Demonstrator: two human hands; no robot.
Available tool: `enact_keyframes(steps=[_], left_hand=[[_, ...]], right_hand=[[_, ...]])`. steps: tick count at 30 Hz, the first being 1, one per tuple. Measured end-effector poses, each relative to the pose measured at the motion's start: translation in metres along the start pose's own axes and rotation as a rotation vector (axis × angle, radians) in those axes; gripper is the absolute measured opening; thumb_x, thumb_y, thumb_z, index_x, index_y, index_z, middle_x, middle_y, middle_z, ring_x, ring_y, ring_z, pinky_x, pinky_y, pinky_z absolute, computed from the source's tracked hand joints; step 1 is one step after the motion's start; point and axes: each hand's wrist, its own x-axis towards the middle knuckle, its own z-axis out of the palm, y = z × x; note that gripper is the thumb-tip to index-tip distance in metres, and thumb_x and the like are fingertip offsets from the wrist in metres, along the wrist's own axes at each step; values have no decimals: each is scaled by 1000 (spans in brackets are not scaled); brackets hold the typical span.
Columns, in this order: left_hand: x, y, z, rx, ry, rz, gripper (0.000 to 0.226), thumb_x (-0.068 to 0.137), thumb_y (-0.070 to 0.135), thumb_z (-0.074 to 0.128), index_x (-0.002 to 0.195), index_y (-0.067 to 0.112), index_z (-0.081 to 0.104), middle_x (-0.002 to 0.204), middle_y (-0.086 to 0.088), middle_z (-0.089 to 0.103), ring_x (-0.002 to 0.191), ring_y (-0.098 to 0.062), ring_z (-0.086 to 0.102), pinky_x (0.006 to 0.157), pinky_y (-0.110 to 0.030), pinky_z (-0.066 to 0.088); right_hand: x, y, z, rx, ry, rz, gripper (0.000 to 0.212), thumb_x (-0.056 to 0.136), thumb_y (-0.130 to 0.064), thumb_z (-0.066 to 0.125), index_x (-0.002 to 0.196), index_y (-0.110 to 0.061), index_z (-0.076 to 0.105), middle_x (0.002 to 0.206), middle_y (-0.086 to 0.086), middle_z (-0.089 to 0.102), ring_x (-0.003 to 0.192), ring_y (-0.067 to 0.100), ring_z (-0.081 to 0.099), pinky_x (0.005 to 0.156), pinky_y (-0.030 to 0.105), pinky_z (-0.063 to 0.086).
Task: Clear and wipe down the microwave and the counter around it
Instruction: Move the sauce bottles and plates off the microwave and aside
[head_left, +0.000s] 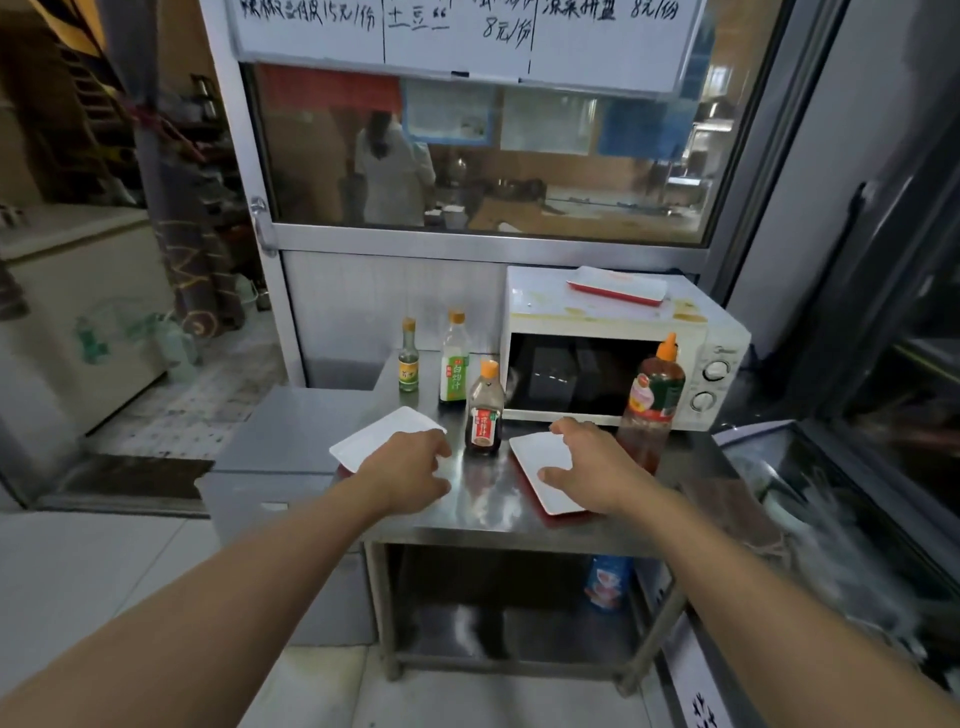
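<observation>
1. worktop (483, 499): brushed steel, reflective, square front edge, open shelf under it.
2. microwave (613, 358): white box in the back right corner of the worktop, dark glass door closed, two round knobs on its right. yellowish smears on its top.
3. red-rimmed tray (618, 285): flat white rectangle lying on the microwave top, toward the back.
4. left plate (384, 434): white rectangle at the front left corner, overhanging the left edge of the worktop. left hand (410, 475) is over its near end, fingers (436, 447) loosely curled; can't tell if it has a hold on the plate.
5. right plate (545, 467): white rectangle with a red underside, near the front edge. right hand (597, 470) rests on it, fingers spread and nearly straight, thumb on the plate face.
6. dark sauce bottle (484, 410): orange cap, stands between the two plates, just ahead of both hands; narrow bare strip of steel in front of it.
7. tall red-liquid bottle (652, 400): plastic, orange nozzle, in front of the microwave door, just right of the right hand.
8. small green bottle (409, 356) and white-label bottle (455, 358): upright near the back edge, left of the microwave.
</observation>
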Motion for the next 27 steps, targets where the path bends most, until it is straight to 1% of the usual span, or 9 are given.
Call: enact_keyframes(steps=[2, 5, 9, 14, 17, 20, 23, 25, 27], left_hand=[[22, -10, -3, 5, -10, 9, 39, 84, 25, 65, 121, 17, 53, 114, -2, 62, 102, -18, 55, 80, -24, 40], [57, -27, -8, -2, -22, 35, 38, 84, 25, 64, 120, 18, 53, 112, -2, 63, 100, -19, 57, 82, -25, 43], [106, -43, -17, 7, -55, 120, 37, 84, 24, 65, 119, 16, 54, 111, -2, 64, 98, -20, 59, 85, -28, 46], [156, -46, -17, 10, -80, 192, 37, 83, 24, 65, 118, 17, 53, 111, -1, 62, 100, -19, 58, 81, -27, 44], [178, -39, -7, -7, -111, 241, 35, 83, 19, 62, 116, 17, 54, 111, -4, 62, 104, -23, 58, 86, -31, 47], [198, -26, 4, 10, -128, 302, 35, 85, 20, 60, 119, 16, 52, 110, -6, 63, 102, -26, 59, 81, -28, 45], [215, -7, 16, -27, -149, 358, 37, 85, 18, 61, 121, 13, 51, 108, -8, 63, 101, -25, 59, 81, -29, 45], [226, 5, 24, -52, -157, 368, 40, 84, 20, 62, 122, 14, 51, 106, -4, 62, 99, -23, 58, 82, -29, 47], [236, 17, 32, -49, -151, 366, 43, 84, 25, 64, 124, 18, 50, 108, 0, 61, 98, -22, 59, 86, -33, 49]], right_hand=[[23, -1, 3, -14, -9, 6, 62, 89, -34, 62, 141, -16, 33, 141, 8, 39, 126, 24, 43, 96, 30, 38], [57, -5, 7, -8, -1, 31, 58, 89, -32, 62, 138, -14, 35, 139, 11, 40, 127, 25, 42, 100, 32, 37], [95, -2, 12, 10, 19, 108, 59, 89, -34, 62, 138, -13, 36, 137, 12, 42, 123, 26, 45, 96, 30, 38], [116, 18, 15, 39, 89, 256, 62, 88, -35, 62, 140, -14, 34, 138, 12, 42, 124, 27, 45, 96, 31, 39], [122, 32, 12, 40, 127, 309, 64, 87, -36, 63, 140, -12, 34, 137, 13, 43, 123, 28, 45, 96, 31, 39], [126, 49, 5, 49, 198, 364, 68, 85, -36, 65, 140, -10, 34, 133, 14, 46, 121, 29, 47, 97, 33, 42], [129, 70, -2, 85, 297, 422, 68, 83, -31, 68, 139, -8, 36, 133, 14, 47, 123, 30, 46, 98, 30, 40], [133, 88, -8, 106, 371, 452, 60, 79, -28, 70, 129, -7, 45, 125, 16, 52, 116, 31, 51, 94, 30, 43], [139, 105, -13, 147, 442, 506, 61, 76, -27, 73, 127, -10, 45, 119, 15, 53, 109, 31, 54, 89, 30, 45]])
